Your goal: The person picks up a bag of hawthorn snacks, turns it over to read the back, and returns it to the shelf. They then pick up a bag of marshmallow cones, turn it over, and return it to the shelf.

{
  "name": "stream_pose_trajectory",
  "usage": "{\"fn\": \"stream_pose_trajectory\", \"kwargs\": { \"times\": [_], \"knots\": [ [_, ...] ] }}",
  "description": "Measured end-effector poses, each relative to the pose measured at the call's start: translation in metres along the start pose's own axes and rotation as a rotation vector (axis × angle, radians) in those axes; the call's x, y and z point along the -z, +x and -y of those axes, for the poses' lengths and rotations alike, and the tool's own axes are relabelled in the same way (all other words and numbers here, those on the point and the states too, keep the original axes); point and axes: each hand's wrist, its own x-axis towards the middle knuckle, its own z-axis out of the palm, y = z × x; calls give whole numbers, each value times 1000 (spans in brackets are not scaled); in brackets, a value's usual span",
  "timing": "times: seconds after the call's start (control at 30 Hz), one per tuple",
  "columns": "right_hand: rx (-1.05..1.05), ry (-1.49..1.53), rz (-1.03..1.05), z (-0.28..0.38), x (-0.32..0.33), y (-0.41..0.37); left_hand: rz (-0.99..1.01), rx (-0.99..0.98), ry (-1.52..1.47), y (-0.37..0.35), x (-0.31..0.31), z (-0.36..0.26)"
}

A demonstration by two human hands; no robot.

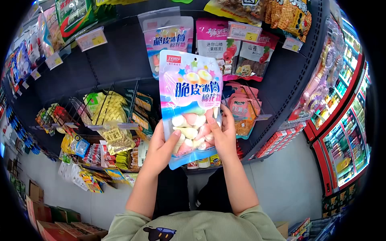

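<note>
Between my two hands is a bag of marshmallows (197,88), pink, white and blue, held upright with its printed front toward me. Pastel cone-shaped marshmallows show through its clear lower window. My left hand (161,146) grips the lower left edge, thumb across the front. On the lower right edge my right hand (224,134) is closed in the same way, its thumb over the window. The fingers behind the bag are hidden. Just beyond it, a matching marshmallow bag (169,40) hangs on the rack, beside a pink hawthorn snack bag (211,42).
Dark shelving (116,56) curves around in front with hanging snack bags and price tags (91,39). Below are a yellow snack bag (114,108) and pink sweet-potato snack bags (243,108). Red-framed drink coolers (325,156) stand at right; cardboard boxes (52,229) sit on the floor at lower left.
</note>
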Motion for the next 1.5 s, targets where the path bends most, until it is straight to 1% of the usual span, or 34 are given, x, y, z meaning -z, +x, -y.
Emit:
{"fn": "stream_pose_trajectory", "kwargs": {
  "times": [0.07,0.13,0.2,0.27,0.4,0.47,0.5,0.57,0.63,0.7,0.77,0.87,0.97,1.03,1.07,1.17,1.23,1.27,1.33,1.37,1.43,1.47,1.5],
  "knots": [
    [-17,-21,8,2,-2,-3,-46,-6,24,2,5,6],
    [-33,102,41,4,-5,-5,-87,-2,41,1,7,10],
    [-61,137,66,7,-5,-8,-139,10,47,0,11,12],
    [-82,204,85,8,-6,-10,-164,13,35,0,17,16],
    [-121,221,132,10,0,-11,-178,33,-40,-2,27,17],
    [-204,261,192,12,1,-12,-186,30,-66,-2,32,18],
    [-205,259,193,11,2,-13,-198,27,-90,-3,34,19],
    [-352,287,315,6,5,-14,-211,45,-125,-4,37,20],
    [-383,305,317,5,1,-19,-178,29,-143,-5,42,23],
    [-331,334,355,0,1,-20,-191,23,-139,-5,45,25],
    [-339,351,345,-2,-4,-21,-197,13,-140,-6,49,27],
    [-326,319,307,-2,-7,-22,-204,8,-125,-4,51,30],
    [-291,271,285,0,-13,-23,-216,47,-98,-2,56,30],
    [-210,211,269,2,-17,-25,-208,42,-136,-2,59,32],
    [-212,209,274,3,-19,-25,-213,41,-138,-2,60,33],
    [-203,160,261,8,-23,-28,-233,26,-77,-4,60,34],
    [-146,120,260,9,-25,-29,-250,-36,-44,-4,57,32],
    [-148,120,260,10,-26,-30,-252,-35,-44,-5,58,33],
    [-96,107,238,12,-29,-31,-312,-66,247,-7,61,35],
    [-96,109,236,12,-29,-32,-311,-66,249,-9,59,34],
    [-74,42,231,12,-27,-34,-341,-124,487,-12,53,30],
    [-72,45,227,11,-27,-35,-336,-124,489,-14,50,28],
    [-43,20,225,11,-27,-36,-333,-166,580,-17,46,27]
  ]
}}
